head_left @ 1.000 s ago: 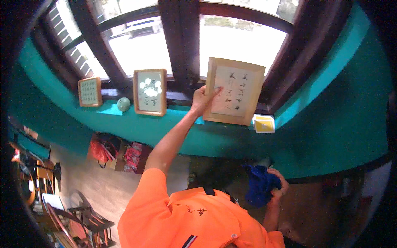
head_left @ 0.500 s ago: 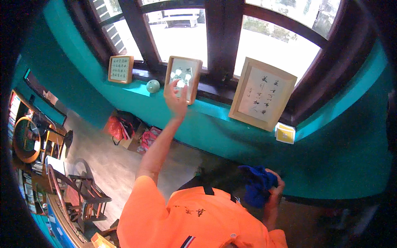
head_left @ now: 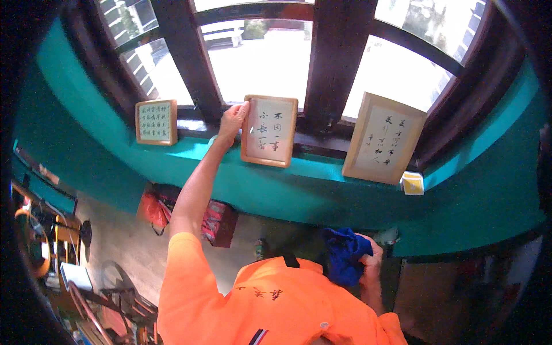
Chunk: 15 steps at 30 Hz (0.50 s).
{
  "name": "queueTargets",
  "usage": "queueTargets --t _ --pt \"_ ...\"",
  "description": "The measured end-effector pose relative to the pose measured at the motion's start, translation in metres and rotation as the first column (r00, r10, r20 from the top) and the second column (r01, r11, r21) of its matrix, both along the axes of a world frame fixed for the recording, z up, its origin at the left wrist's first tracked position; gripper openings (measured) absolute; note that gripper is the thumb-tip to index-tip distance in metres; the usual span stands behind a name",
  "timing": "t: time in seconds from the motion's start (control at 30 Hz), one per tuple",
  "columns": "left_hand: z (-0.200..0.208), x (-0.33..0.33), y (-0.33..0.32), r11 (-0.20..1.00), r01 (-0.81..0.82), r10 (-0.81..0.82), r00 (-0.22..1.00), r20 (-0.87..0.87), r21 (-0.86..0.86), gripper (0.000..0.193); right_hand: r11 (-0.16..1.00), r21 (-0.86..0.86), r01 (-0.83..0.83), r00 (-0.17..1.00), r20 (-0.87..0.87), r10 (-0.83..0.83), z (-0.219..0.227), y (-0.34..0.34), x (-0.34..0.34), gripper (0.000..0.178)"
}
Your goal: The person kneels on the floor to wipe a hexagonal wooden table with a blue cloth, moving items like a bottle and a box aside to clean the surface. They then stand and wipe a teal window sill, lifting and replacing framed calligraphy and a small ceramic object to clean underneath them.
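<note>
Trainee: Which step is in hand? Report from the body outward.

Instructor: Nearest, in front of the orange shirt, the right hand carries a bunched blue cloth. Farther out, the left hand is at the middle frame. Judgement: the step is handling this frame one-handed, the cloth held aside.

Trainee: What does the next move call for?

Instructor: Judgement: a steady edge grip, with clearance from the pale round object partly hidden behind the left forearm.

Trainee: State of the hands?

Instructor: Right: fingers curled into the cloth, well apart from the frames. Left: nearly closed, pinching the frame's left side near its upper corner (the fingers behind the edge cannot be seen).

Trainee: Location of the middle frame?

Instructor: At the teal window ledge, between the small left frame and the large right frame, touching neither. Its face is toward the wearer. Whether its lower edge rests on the ledge or is lifted cannot be told. A yellow-and-white item sits by the large frame's lower right corner. Beyond all frames stands the dark-framed window.
</note>
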<state>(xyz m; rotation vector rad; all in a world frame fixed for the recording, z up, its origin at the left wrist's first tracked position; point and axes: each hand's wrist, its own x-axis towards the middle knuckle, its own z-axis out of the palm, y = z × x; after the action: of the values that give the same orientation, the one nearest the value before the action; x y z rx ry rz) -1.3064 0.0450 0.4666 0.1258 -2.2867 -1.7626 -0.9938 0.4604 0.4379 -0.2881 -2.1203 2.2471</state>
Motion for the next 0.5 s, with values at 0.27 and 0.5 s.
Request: queueTargets --t 0.27,0.5 --pt "-0.008 -0.014 0.016 0.8 0.206 -0.266 0.964 0.026 0.564 0.041 0.966 -0.161 0.204 0.979 0.057 -0.197 -0.072 -0.067 0.013 0.052" --pt "0.026 0.073 0.0 0.788 0.112 -0.213 0.972 0.098 0.605 0.045 0.939 0.011 0.345 0.939 0.003 -0.345 -0.014 -0.069 -0.019 0.052"
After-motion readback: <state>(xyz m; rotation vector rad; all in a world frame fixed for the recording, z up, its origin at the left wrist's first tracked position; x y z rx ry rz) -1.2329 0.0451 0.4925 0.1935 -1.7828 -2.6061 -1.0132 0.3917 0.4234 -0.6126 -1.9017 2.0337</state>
